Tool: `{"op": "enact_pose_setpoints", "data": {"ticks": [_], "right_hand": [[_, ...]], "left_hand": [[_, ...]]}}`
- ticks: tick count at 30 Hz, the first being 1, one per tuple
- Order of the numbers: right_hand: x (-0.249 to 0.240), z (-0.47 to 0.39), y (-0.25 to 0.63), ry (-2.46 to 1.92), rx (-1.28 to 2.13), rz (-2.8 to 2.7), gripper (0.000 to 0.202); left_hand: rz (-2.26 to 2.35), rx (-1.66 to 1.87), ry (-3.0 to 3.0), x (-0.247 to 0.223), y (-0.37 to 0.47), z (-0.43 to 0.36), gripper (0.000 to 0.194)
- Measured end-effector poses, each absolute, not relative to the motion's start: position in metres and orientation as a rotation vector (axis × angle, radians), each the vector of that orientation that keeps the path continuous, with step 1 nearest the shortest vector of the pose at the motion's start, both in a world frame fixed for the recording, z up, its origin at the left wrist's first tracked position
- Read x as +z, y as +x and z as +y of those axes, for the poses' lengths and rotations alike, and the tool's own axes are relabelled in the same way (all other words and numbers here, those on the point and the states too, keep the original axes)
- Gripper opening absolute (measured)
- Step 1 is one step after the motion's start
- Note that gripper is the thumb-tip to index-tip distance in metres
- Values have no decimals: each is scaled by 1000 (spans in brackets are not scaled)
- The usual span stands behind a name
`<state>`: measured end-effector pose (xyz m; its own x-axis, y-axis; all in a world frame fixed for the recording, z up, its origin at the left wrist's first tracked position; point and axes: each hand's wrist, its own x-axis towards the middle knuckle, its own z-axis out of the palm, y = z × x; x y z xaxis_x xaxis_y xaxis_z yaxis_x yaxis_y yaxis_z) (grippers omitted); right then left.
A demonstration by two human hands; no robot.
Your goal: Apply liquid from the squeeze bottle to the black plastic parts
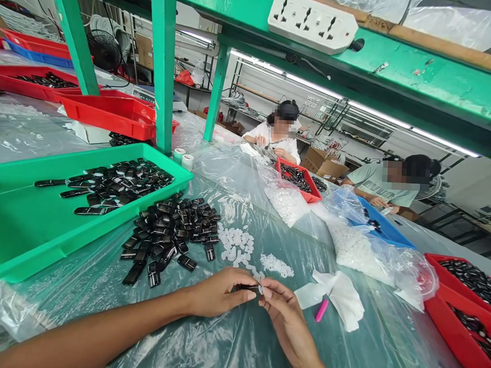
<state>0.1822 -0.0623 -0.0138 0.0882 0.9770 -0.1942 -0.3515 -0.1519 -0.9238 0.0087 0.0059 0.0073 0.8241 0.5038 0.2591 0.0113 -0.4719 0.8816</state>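
Note:
My left hand [219, 292] grips a small black plastic piece [247, 287] between thumb and fingers. At its right end my right hand [282, 307] pinches a small white piece [260, 289], touching the black one. My fingers hide much of both. Just beyond my hands lie a group of flat white pieces [236, 245] and a heap of smaller white bits [277, 265]. To the left is a pile of glossy black pieces [175, 230] like the one I hold. Right of my hands are a crumpled white tissue [344, 302] and a pink stick-like object [321, 310].
A green tray [32, 249] with black pieces stands at left. Red trays [449, 304] are at right, a blue tray [395, 236] farther back. A bag of white pieces [359, 250] lies nearby. Two people work across the table. A green frame with a power strip [311, 21] crosses above.

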Motion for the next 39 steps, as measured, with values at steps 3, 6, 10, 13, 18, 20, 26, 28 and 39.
{"op": "enact_pose_setpoints", "data": {"ticks": [3, 6, 10, 13, 18, 20, 26, 28, 39], "right_hand": [[-14, -62, 181, -1078, 1486, -706, 15], [-15, -62, 181, -1051, 1556, -667, 15], [-16, -62, 181, -1019, 1641, -611, 15], [-15, -63, 181, -1009, 1684, -576, 15], [-17, -63, 178, -972, 1722, -532, 14], [-18, -63, 178, -951, 1738, -524, 13], [-19, -63, 178, -969, 1662, -579, 13], [-18, -63, 179, -1027, 1544, -640, 16], [-6, -72, 189, -1365, 799, -1278, 22]], "left_hand": [[338, 598, 2033, 5, 8, 8, 36], [312, 572, 2025, 4, 8, 9, 37], [304, 535, 2003, 4, 7, 9, 38], [301, 506, 1972, 3, 6, 9, 41], [288, 519, 1967, 3, 5, 8, 37], [293, 529, 1971, 4, 5, 8, 35], [320, 496, 1899, 4, 6, 10, 34], [347, 489, 1834, 4, 7, 9, 34], [973, 763, 1929, 63, -70, 31, 48]]}}
